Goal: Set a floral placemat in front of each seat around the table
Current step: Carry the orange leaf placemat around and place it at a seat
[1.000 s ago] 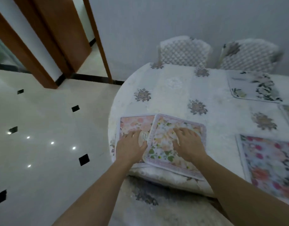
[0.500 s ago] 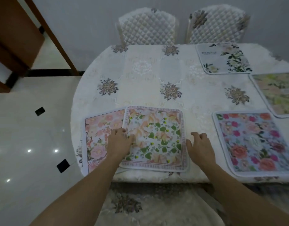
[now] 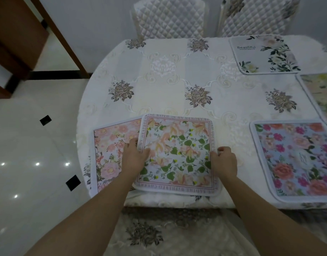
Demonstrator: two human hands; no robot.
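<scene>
The left hand (image 3: 135, 157) pinches the left edge of the leafy placemat (image 3: 177, 154); the right hand (image 3: 224, 161), fingers curled, pinches its right edge. It overlaps a pink placemat (image 3: 107, 154) (partly covered) on the bench (image 3: 159, 89).

Embroidered cloth tablecloth (image 3: 159, 85), quilted fabric chair covers (image 3: 168, 17), glossy polished floor tiles (image 3: 29, 145), smooth printed placemats (image 3: 177, 154).

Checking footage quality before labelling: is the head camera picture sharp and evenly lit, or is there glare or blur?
Head view: dim, even light; glare spots on the floor; centre placemat lettering legible; pink-rose placemat softer at the right edge.
</scene>
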